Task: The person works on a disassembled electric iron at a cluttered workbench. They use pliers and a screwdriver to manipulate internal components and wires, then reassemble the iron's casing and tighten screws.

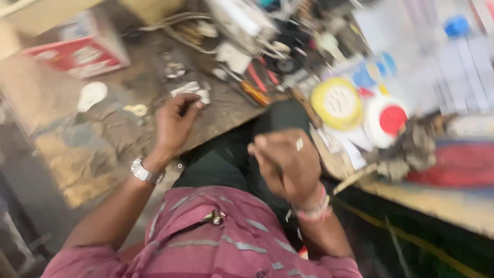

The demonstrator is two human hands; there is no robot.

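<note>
Frame blurred; detail limited. Red-and-white rectangular carton (pixel 82 51) stands at the far left of the surface (pixel 103 139). Round yellow lid with a white circular label (pixel 337 103) sits right of centre. Just beside it, to the right, a round white lid with a red circular label (pixel 385 121). Behind these, small blue-and-white packets (pixel 370 74), shapes unclear. Pale wrapped packs with a blue cap (pixel 457 25) at far right.

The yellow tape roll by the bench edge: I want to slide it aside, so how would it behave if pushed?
The yellow tape roll lies flat, so it would likely slide, not roll. It looks light and rigid. It touches the white lid with a red centre, which would probably shift too. Blur hides finer detail.
</note>
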